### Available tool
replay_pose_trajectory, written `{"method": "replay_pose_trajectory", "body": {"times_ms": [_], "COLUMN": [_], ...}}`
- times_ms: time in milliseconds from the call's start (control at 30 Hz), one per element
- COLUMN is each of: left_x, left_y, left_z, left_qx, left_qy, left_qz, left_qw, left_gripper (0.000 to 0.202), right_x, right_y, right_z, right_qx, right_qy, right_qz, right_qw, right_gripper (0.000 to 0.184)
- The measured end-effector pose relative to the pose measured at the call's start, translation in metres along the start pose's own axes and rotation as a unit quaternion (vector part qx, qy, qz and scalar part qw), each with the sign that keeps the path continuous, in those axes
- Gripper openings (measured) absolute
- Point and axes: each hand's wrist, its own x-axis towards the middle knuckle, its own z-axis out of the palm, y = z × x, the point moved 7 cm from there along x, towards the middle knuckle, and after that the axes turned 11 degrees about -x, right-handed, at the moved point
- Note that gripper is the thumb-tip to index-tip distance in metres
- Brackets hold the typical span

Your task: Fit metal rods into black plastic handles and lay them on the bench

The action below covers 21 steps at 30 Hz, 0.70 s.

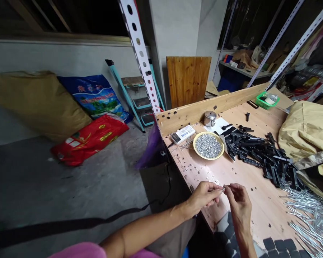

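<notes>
My left hand (206,194) reaches in over the near edge of the wooden worktable (247,200), thumb and fingers closed in a pinch. Between its fingertips shows the end of a small metal piece (223,189), too small to name exactly. My right hand (239,200) meets it from the other side, thumb and index finger pinched at the same piece. Beyond the hands stands a cream bowl (196,151) full of small shiny metal parts; several similar bits lie loose before it. To the right lie a heap of black plastic parts (258,148) and a pile of thin metal rods (309,211).
Black flat pads (280,245) lie at the table's near edge. Behind the bowl are a white power bank (183,134) and a lidded metal cup (210,119). A green basket (267,101) sits far back. A perforated metal post (142,57) rises at the table's left corner.
</notes>
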Motion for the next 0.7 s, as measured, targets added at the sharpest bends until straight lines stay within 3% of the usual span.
{"method": "replay_pose_trajectory", "body": {"times_ms": [200, 367, 467, 567, 700], "left_x": [-0.009, -0.012, -0.014, -0.017, -0.016], "left_y": [-0.005, -0.020, -0.020, -0.017, -0.030], "left_z": [0.020, 0.033, 0.035, 0.039, 0.043], "left_qx": [0.018, 0.035, 0.129, 0.232, 0.226], "left_qy": [-0.039, -0.064, -0.033, -0.030, -0.094], "left_qz": [-0.001, -0.022, 0.052, 0.111, 0.008], "left_qw": [0.999, 0.997, 0.990, 0.966, 0.970], "left_gripper": [0.054, 0.054, 0.042, 0.030, 0.039], "right_x": [-0.023, -0.042, -0.052, -0.055, -0.051], "right_y": [0.005, -0.008, -0.014, -0.007, 0.005], "right_z": [-0.026, -0.045, -0.047, -0.056, -0.066], "right_qx": [0.036, -0.092, -0.188, -0.207, -0.143], "right_qy": [0.065, 0.088, 0.063, 0.057, -0.010], "right_qz": [-0.004, -0.156, -0.247, -0.218, -0.102], "right_qw": [0.997, 0.979, 0.948, 0.952, 0.984], "right_gripper": [0.029, 0.014, 0.012, 0.020, 0.032]}}
